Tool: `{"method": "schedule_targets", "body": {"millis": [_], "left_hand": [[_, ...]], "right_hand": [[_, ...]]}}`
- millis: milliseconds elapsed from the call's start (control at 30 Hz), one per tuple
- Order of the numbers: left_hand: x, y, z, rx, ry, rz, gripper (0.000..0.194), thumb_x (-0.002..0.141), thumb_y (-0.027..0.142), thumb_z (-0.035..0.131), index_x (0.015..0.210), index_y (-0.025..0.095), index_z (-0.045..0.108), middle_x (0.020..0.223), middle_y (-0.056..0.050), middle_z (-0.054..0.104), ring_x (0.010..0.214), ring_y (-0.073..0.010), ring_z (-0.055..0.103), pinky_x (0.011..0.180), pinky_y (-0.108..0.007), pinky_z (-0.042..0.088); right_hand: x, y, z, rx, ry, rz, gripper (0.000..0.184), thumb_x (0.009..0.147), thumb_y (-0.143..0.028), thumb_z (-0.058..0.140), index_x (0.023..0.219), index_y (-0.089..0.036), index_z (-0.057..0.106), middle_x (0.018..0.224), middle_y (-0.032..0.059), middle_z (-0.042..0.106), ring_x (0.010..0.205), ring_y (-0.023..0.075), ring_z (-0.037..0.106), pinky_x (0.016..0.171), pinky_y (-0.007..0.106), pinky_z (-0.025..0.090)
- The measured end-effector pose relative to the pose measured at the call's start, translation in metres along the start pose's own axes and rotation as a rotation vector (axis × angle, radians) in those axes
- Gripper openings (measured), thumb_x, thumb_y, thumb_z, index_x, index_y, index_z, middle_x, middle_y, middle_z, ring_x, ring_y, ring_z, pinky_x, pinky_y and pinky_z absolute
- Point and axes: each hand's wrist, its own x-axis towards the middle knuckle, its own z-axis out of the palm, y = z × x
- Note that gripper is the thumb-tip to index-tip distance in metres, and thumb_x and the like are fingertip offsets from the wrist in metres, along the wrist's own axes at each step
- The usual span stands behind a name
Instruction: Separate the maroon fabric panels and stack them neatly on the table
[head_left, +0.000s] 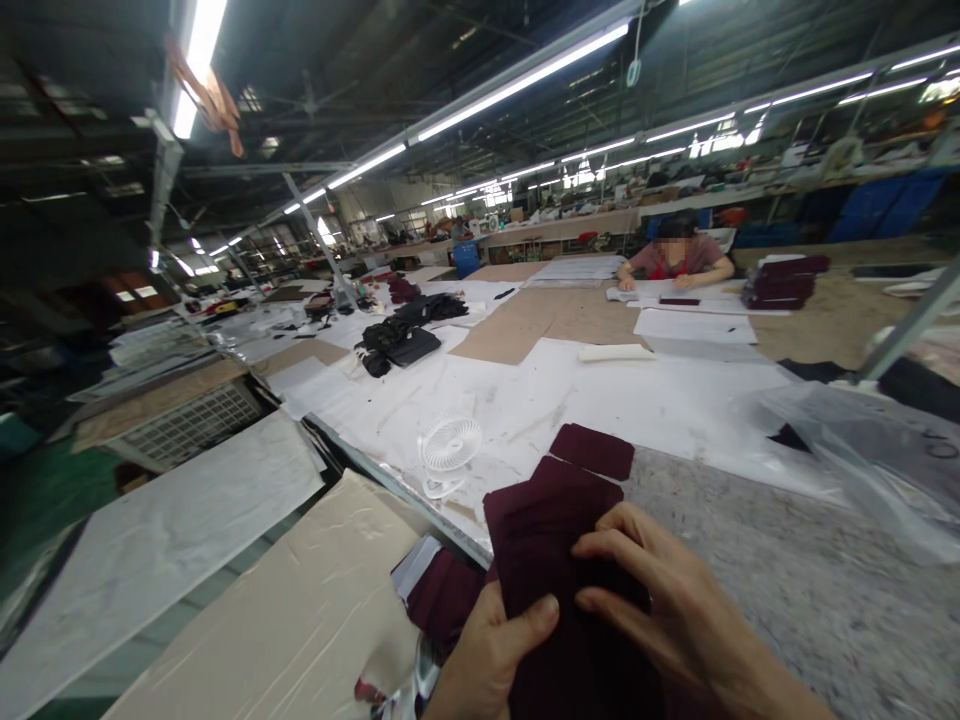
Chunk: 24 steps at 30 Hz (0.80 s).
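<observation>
In my head view, a small white fan [450, 445] stands beyond my left hand [484, 650], near the edge of the white-covered table [517, 400]. Farther back lie some dark garments [409, 335]. Across the table a person [675, 262] leans over pale material with both arms on the surface, beside a maroon stack [784, 283]. To my right, clear plastic [862, 450] spreads over a mottled grey sheet [787, 560], near a slanting metal post [911, 325]. At my left, a beige sheet [300, 600] runs down from the table edge, with a maroon bundle [442, 590] just beside my left hand.

The maroon cloth [551, 530] is in front of me, low and near the middle of the view, partly covered by my right hand [667, 590]. It is dark, plain and layered, with cut-looking edges; its lower part is too dark to make out. A separate maroon piece [592, 452] lies flat just past it. My left hand is closed on the cloth's near side, thumb on top. My right hand is partly open, fingers curled at the cloth, with a gap between thumb and forefinger.
</observation>
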Motion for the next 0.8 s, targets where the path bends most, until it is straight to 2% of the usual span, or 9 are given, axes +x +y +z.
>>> {"method": "schedule_targets", "body": {"millis": [167,300,400,533,667,733,800], "left_hand": [[0.002,-0.003,0.002,-0.011,0.023,0.004,0.038,0.069,0.022,0.073,0.105,0.013,0.068,0.088,-0.011,0.075,0.099,-0.0300,0.065,0.100,-0.045,0.040],[0.004,-0.001,0.004,0.008,0.021,0.020,0.035,0.069,0.023,0.073,0.103,0.013,0.070,0.086,-0.012,0.075,0.100,-0.0306,0.065,0.100,-0.045,0.039],[0.006,-0.004,0.002,0.009,0.030,0.025,0.037,0.069,0.023,0.073,0.104,0.014,0.069,0.087,-0.011,0.075,0.101,-0.0306,0.064,0.100,-0.045,0.039],[0.009,-0.008,-0.003,0.010,0.028,0.043,0.038,0.067,0.024,0.075,0.102,0.012,0.069,0.088,-0.012,0.074,0.101,-0.0313,0.064,0.100,-0.045,0.039],[0.006,-0.003,-0.004,0.003,0.083,0.036,0.034,0.069,0.024,0.073,0.101,0.012,0.069,0.089,-0.013,0.074,0.101,-0.0313,0.064,0.099,-0.046,0.040],[0.004,0.002,-0.003,-0.006,0.150,0.048,0.032,0.068,0.024,0.075,0.097,0.012,0.069,0.088,-0.012,0.074,0.100,-0.0314,0.065,0.098,-0.047,0.041],[0.002,0.006,-0.001,-0.014,0.209,0.062,0.026,0.067,0.024,0.076,0.090,0.013,0.070,0.084,-0.011,0.075,0.098,-0.0310,0.066,0.099,-0.047,0.041]], "right_hand": [[0.002,-0.001,0.001,-0.033,-0.054,0.028,0.019,0.076,-0.006,0.059,0.086,-0.021,0.057,0.085,0.0038,0.053,0.075,0.0188,0.055,0.062,0.032,0.049],[0.000,0.001,0.004,-0.112,0.034,-0.044,0.023,0.077,-0.006,0.059,0.093,-0.022,0.058,0.086,0.0043,0.053,0.076,0.0187,0.054,0.063,0.033,0.048],[0.000,0.001,0.004,-0.165,0.091,-0.110,0.016,0.078,-0.009,0.061,0.087,-0.021,0.059,0.083,0.0050,0.056,0.074,0.0195,0.053,0.061,0.034,0.045],[-0.002,0.000,0.001,-0.124,0.051,-0.150,0.009,0.083,-0.017,0.061,0.076,-0.021,0.055,0.082,0.0039,0.063,0.075,0.0188,0.057,0.063,0.033,0.045],[-0.015,0.009,0.001,0.010,0.036,0.012,0.002,0.085,-0.024,0.059,0.087,-0.022,0.059,0.080,0.0027,0.063,0.074,0.0169,0.059,0.065,0.031,0.049],[-0.024,0.016,0.002,0.020,0.067,0.099,0.011,0.082,-0.028,0.063,0.092,-0.024,0.063,0.079,0.0027,0.061,0.073,0.0181,0.060,0.063,0.031,0.051],[-0.030,0.020,0.003,0.066,0.039,0.180,0.017,0.078,-0.033,0.067,0.093,-0.026,0.066,0.077,0.0028,0.062,0.071,0.0196,0.061,0.062,0.032,0.053]]}}
